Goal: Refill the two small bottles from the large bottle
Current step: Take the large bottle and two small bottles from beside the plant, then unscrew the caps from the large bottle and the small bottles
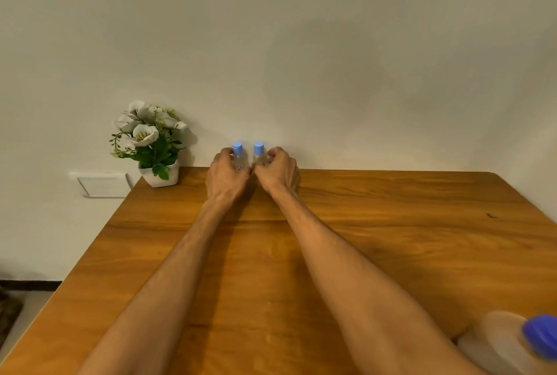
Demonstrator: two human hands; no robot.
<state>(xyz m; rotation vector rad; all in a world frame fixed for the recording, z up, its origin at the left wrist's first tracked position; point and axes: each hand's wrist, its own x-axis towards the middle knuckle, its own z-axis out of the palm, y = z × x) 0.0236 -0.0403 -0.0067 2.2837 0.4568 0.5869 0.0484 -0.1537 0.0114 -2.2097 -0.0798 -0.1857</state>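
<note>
Two small clear bottles with light-blue caps stand upright side by side at the far edge of the wooden table, against the wall. My left hand (226,174) is wrapped around the left small bottle (238,155). The right small bottle (259,153) is gripped by my right hand (277,171). Both arms are stretched far forward, and the fingers hide the lower parts of the bottles. The large bottle (512,343), pale with a darker blue cap, stands at the near right corner, blurred and cut off by the frame.
A white pot of artificial white flowers (153,145) stands at the table's far left corner. The wooden table (391,239) ends at the wall behind. A white wall plate (102,184) sits left of the table, below its level.
</note>
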